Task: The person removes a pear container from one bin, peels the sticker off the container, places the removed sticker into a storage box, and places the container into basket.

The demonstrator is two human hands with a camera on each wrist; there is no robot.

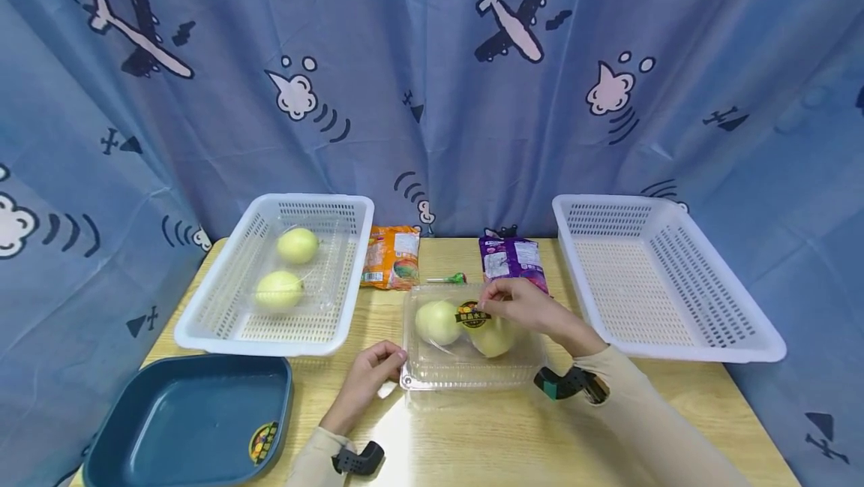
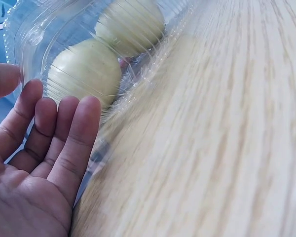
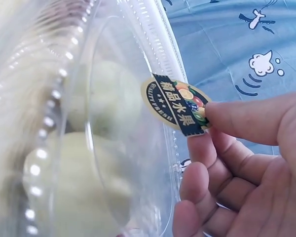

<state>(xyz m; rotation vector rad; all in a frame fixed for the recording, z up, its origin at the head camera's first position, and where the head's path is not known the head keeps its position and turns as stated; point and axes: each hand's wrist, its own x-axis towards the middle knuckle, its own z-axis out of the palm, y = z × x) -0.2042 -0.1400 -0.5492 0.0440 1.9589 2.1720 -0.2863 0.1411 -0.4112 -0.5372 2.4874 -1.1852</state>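
A lidded clear plastic fruit box (image 1: 466, 378) sits on the table before me, with pale yellow-green round fruits (image 1: 439, 323) inside. Its left edge is pinched at the front corner between the thumb and fingertip of my left hand (image 1: 370, 378); the other fingers (image 2: 84, 128) lie loosely beside it. My right hand (image 1: 523, 307) is over the box's right half. Between thumb and forefinger it pinches an oval black-and-gold sticker (image 3: 175, 106) printed with fruit, held close over the lid. In the right wrist view the sticker's far part overlaps the clear lid.
At back left, a white basket (image 1: 361, 247) holds another clear box with two fruits. Another white basket (image 1: 736, 277) stands right. A dark blue tray (image 1: 196, 412) at front left has a similar sticker (image 1: 263, 442). Orange packet (image 1: 391, 256), lollipop (image 1: 448, 278) and purple packet (image 1: 513, 258) lie behind.
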